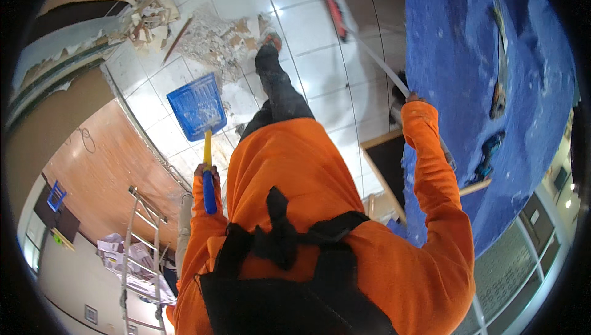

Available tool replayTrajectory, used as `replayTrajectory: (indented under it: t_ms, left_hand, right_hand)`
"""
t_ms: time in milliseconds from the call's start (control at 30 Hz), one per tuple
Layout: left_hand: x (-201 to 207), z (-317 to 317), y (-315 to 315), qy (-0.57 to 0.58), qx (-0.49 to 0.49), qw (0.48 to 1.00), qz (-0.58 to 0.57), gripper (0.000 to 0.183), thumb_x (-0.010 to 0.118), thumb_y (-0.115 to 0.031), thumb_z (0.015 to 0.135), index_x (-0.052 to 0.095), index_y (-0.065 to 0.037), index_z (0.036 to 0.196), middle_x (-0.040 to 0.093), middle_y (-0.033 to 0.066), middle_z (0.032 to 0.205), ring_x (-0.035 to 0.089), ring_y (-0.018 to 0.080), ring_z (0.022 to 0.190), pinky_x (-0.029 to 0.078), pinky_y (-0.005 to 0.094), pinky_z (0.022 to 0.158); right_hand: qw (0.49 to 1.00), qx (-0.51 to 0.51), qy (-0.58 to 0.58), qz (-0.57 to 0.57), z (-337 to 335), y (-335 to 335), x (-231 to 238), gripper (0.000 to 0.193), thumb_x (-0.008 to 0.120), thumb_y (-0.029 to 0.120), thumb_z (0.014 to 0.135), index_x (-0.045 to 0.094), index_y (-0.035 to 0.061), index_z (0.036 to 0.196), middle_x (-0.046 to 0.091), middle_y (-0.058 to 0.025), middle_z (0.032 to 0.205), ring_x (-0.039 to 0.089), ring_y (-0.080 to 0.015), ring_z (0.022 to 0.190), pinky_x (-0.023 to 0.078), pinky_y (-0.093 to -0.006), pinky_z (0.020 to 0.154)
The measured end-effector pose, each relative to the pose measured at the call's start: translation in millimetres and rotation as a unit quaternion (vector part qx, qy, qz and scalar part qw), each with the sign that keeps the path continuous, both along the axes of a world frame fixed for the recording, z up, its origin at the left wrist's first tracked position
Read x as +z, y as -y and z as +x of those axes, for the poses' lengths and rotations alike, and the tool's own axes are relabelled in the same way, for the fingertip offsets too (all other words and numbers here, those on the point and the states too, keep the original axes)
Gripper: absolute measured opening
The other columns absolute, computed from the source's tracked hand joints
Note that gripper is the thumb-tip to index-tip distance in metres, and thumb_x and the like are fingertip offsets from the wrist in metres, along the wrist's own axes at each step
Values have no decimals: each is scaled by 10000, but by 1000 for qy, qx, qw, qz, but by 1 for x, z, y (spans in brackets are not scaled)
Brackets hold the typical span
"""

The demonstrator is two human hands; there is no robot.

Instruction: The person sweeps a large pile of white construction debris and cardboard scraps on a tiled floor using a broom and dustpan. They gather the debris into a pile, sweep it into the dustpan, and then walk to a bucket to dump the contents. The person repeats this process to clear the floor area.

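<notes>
My left hand (201, 169) is closed round the yellow and blue handle of a blue plastic shovel (197, 106). Its wide, dusty scoop points forward over the tiles. My right hand (415, 97) grips the pale pole of a broom (334, 13) with a red head. That head is ahead of me on the floor, to the right of my foot and apart from the shovel. Grey rubble and broken pieces (212, 40) lie beyond the scoop, beside my shoe (271, 42).
A blue-covered surface (452, 45) on the right bears a long tool (499, 88) and a teal power tool (489, 152). A wood-edged dark panel (386, 165) stands beside it. More debris (151, 21) lies far left. Behind me on the left stands a stepladder (151, 223).
</notes>
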State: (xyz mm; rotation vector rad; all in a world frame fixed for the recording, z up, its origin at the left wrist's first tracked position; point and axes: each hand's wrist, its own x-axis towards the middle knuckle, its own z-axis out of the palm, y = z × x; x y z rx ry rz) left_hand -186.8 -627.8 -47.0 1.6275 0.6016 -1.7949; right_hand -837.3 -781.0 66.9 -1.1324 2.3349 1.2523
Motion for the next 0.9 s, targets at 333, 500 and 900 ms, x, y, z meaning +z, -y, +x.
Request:
replayTrajectory:
  t_ms: [333, 500, 900]
  left_hand:
    - [-44, 15, -11, -170, -15, 985, 34, 202, 478, -249, 819, 462, -48, 836, 491, 61, 601, 504, 158, 495, 476, 262, 470]
    - [-40, 29, -35, -153, -1, 986, 64, 252, 516, -300, 776, 475, -56, 825, 500, 70, 643, 503, 180, 512, 443, 296, 474]
    - [43, 48, -44, -52, -102, 990, 80, 265, 534, -291, 782, 483, -43, 858, 511, 82, 680, 507, 185, 560, 437, 291, 525]
  right_hand:
    - [980, -141, 127, -64, -13, -164, 108, 333, 407, 405, 855, 593, 169, 1000, 613, -138, 951, 577, -340, 905, 457, -444, 736]
    - [980, -173, -95, -6, -26, -155, 109, 267, 495, 301, 823, 607, 147, 1011, 630, -103, 955, 594, -289, 920, 477, -393, 768]
    - [964, -172, 2, 205, -75, -120, 15, 299, 756, 161, 552, 682, 127, 839, 644, -55, 960, 604, -214, 937, 492, -330, 767]
